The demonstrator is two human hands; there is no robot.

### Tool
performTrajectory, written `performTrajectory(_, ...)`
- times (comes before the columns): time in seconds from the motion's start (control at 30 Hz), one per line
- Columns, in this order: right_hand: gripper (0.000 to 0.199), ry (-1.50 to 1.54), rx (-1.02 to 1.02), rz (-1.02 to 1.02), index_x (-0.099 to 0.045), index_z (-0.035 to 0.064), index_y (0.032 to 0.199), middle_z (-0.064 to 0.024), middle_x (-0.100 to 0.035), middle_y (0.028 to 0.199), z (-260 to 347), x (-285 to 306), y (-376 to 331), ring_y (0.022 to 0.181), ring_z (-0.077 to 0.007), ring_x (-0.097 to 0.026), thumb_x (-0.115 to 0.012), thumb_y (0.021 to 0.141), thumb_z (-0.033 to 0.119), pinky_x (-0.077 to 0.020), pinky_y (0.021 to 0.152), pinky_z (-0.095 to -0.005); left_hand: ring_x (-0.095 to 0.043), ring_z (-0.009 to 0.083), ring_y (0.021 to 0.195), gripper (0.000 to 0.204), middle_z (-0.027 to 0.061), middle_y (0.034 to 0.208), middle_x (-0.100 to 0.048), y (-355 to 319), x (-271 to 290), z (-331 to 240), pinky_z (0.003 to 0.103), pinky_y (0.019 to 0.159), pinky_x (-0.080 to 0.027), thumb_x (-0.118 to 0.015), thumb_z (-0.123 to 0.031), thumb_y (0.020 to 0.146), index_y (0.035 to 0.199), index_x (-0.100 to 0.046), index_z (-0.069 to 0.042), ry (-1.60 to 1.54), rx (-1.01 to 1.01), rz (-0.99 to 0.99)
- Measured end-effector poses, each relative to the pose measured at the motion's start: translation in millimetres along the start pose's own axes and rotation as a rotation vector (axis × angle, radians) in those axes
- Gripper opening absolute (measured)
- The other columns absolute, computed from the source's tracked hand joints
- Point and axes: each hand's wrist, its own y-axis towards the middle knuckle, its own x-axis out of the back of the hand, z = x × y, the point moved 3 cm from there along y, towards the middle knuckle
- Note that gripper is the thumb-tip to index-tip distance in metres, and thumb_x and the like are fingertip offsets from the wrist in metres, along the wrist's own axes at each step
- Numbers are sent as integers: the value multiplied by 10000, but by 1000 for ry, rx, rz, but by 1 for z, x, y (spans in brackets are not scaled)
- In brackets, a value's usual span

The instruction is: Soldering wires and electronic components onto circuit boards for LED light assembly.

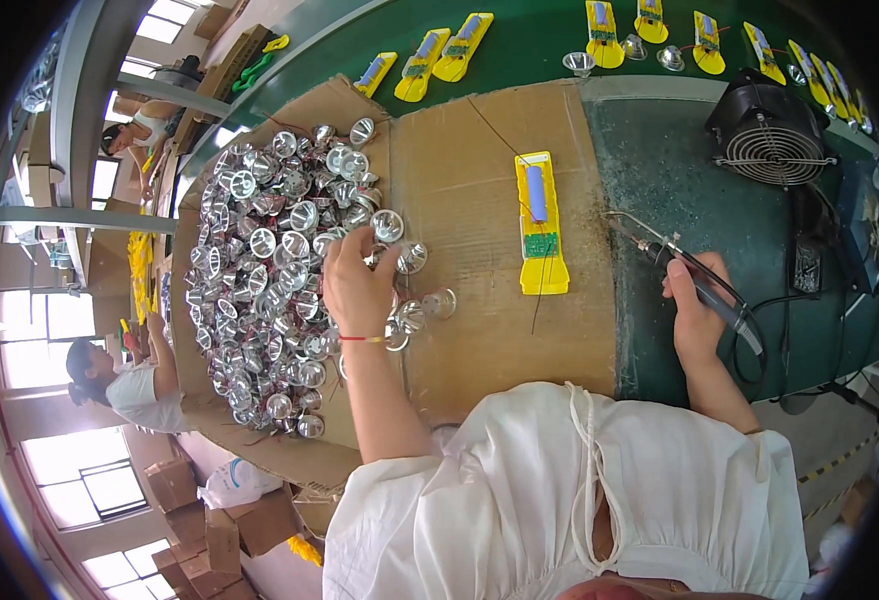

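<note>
Head view: the right hand [698, 318] grips a soldering iron [737, 318]; the left hand [356, 288] curls among silver cups [263, 242], apparently picking one, its hold unclear. Beyond, between them, a yellow torch [540, 243] lies on cardboard [480, 345]; the next move likely calls for a neat pinch.

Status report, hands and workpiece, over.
Left hand at reflector pile, grip unclear; right hand holding soldering iron. Yellow casing on cardboard, untouched. Loose reflectors between left hand and casing.

Bright windows [82, 482] in a pale wall [45, 412], piled cardboard boxes [172, 485], a grey floor [818, 438].
</note>
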Motion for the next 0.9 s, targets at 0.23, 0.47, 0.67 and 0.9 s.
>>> performTrajectory(0.23,120,-5,6,23,-538,11,819,-21,-544,651,0,-2,-1,553,-56,-495,-635,806,80,-389,503,-189,-531,198,684,584,53,761,-548,23,-3,23,328,624,-441,-767,-115,602,1149,-563,-99,-172,64,92)
performTrajectory(0.47,107,-30,8,29,-538,18,811,-13,-539,631,1,-3,-2,545,-52,-491,-627,809,78,-375,494,-187,-569,254,799,181,69,823,-586,49,-28,13,362,704,-448,-705,-242,701,834,-711,-119,-58,-105,-65)
performTrajectory(0.67,134,-118,-29,25,-522,12,803,-48,-547,649,8,0,-9,566,-81,-507,-600,824,119,-410,537,-207,-550,56,630,160,44,719,-648,13,-14,-37,190,545,-425,-667,-75,762,886,-669,25,-882,53,126)
performTrajectory(0.9,127,-95,76,213,-560,23,775,-7,-561,619,16,-19,-17,525,-51,-496,-668,762,88,-394,487,-206,-542,58,542,164,35,596,-615,-61,-54,-79,209,497,-420,-660,-141,801,806,-656,23,-930,199,563)
